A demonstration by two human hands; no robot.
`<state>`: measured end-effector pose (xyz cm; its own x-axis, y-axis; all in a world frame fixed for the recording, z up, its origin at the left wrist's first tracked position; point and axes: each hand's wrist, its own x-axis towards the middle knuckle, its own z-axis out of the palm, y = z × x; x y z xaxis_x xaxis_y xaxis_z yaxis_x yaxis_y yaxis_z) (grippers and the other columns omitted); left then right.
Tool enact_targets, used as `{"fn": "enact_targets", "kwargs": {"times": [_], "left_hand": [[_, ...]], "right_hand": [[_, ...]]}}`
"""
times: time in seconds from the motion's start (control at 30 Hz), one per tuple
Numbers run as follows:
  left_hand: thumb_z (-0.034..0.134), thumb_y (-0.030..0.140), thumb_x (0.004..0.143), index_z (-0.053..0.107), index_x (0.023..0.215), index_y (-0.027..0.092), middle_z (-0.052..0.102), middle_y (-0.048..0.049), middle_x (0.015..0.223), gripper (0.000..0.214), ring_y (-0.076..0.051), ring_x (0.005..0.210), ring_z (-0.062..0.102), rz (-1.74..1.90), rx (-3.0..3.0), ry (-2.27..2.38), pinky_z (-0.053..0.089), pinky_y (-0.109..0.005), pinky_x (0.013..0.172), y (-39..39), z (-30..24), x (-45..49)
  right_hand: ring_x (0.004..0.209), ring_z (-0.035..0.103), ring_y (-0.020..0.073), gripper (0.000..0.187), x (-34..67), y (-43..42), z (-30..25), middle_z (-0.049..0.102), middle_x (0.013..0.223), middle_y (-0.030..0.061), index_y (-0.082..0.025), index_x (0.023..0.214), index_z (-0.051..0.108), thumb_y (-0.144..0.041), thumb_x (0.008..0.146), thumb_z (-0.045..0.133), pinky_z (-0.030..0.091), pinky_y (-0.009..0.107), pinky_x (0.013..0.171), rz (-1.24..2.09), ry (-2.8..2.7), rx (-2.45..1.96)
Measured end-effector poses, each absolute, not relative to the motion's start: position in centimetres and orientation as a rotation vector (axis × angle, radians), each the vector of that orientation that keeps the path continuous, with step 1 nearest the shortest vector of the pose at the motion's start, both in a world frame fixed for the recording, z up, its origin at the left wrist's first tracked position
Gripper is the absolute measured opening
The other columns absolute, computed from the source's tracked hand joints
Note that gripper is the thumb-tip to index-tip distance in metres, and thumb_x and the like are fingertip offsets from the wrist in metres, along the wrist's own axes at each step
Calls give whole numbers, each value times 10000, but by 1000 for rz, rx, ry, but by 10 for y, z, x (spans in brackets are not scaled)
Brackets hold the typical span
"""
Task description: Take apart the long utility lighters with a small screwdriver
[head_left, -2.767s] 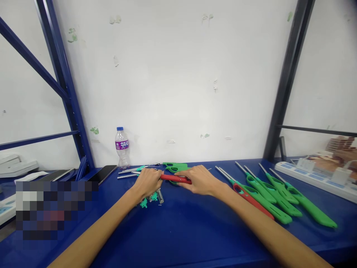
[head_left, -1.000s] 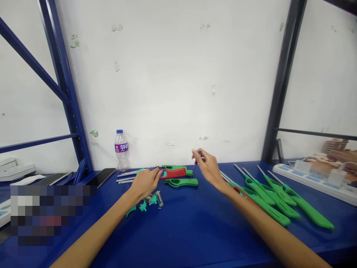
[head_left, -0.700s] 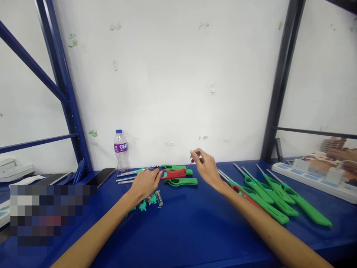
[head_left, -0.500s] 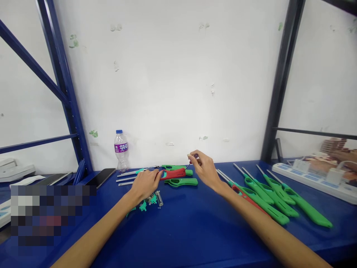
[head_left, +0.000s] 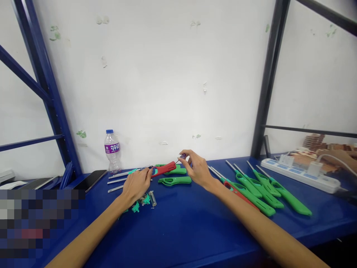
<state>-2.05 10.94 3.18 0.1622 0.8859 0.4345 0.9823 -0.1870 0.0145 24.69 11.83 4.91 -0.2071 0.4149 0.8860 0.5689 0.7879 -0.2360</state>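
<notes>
My left hand (head_left: 137,183) is closed on one end of a red lighter handle (head_left: 164,169), which tilts up off the blue shelf (head_left: 181,227). My right hand (head_left: 196,169) pinches a small screwdriver (head_left: 182,157) whose tip points at the red handle's raised end. A green handle half (head_left: 175,180) lies just in front of the red one, and another green piece (head_left: 178,171) lies behind it. Small green and clear parts (head_left: 144,200) sit on the shelf under my left wrist.
Several green long-nosed lighters and a red one (head_left: 251,188) lie in a row at the right. Metal tubes (head_left: 119,178), a water bottle (head_left: 111,150) and a phone (head_left: 90,179) are at the left. A white power strip (head_left: 299,175) lies far right.
My right hand let go of the red handle, took up the small screwdriver and brought it down to the handle. My left hand tilted the red handle up. The view shifted right.
</notes>
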Motion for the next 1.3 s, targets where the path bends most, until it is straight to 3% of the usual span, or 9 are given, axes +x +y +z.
{"fn": "enact_targets", "kwargs": {"times": [0.1, 0.23, 0.37, 0.53, 0.97, 1.3], "left_hand": [[216, 448, 1085, 667, 966, 219, 757, -86, 841, 519, -277, 818, 717, -540, -2158, -1823, 385, -319, 666, 109, 33, -21], [235, 438, 1083, 658, 968, 219, 760, -89, 849, 491, -280, 830, 723, -571, -2130, -1851, 378, -319, 668, 107, 35, -20], [239, 429, 1085, 646, 975, 229, 763, -84, 859, 466, -289, 845, 726, -579, -2115, -1868, 377, -320, 671, 105, 37, -18], [243, 423, 1087, 641, 1017, 230, 761, -84, 861, 448, -283, 843, 729, -565, -2103, -1889, 391, -316, 682, 103, 39, -16], [240, 418, 1087, 640, 1056, 213, 766, -104, 907, 451, -287, 893, 735, -538, -2116, -1886, 427, -325, 722, 104, 36, -17], [230, 433, 1087, 651, 1056, 214, 766, -107, 913, 476, -294, 901, 733, -561, -2128, -1891, 434, -327, 722, 104, 36, -19]], "right_hand": [[660, 656, 147, 186, 247, 118, 51, 735, 944, 18, -247, 1168, 597, -349, 1047, 500, 476, 271, 692, -141, -1834, -794], [558, 624, 144, 180, 251, 119, 53, 710, 776, -21, -244, 1169, 562, -337, 1041, 476, 432, 262, 591, -54, -1780, -896], [603, 658, 137, 151, 252, 118, 55, 722, 853, -1, -242, 1113, 579, -337, 1016, 512, 453, 245, 569, 112, -1708, -832], [643, 680, 144, 245, 249, 111, 56, 729, 862, 17, -237, 1124, 651, -385, 1047, 472, 497, 252, 597, 246, -1750, -707], [669, 636, 138, 213, 248, 116, 54, 722, 964, 35, -245, 1033, 743, -349, 1035, 557, 483, 274, 638, -116, -1743, -743], [528, 589, 87, 212, 247, 113, 55, 677, 1076, 51, -260, 1140, 727, -303, 1030, 552, 497, 268, 516, 76, -1751, -622]]}}
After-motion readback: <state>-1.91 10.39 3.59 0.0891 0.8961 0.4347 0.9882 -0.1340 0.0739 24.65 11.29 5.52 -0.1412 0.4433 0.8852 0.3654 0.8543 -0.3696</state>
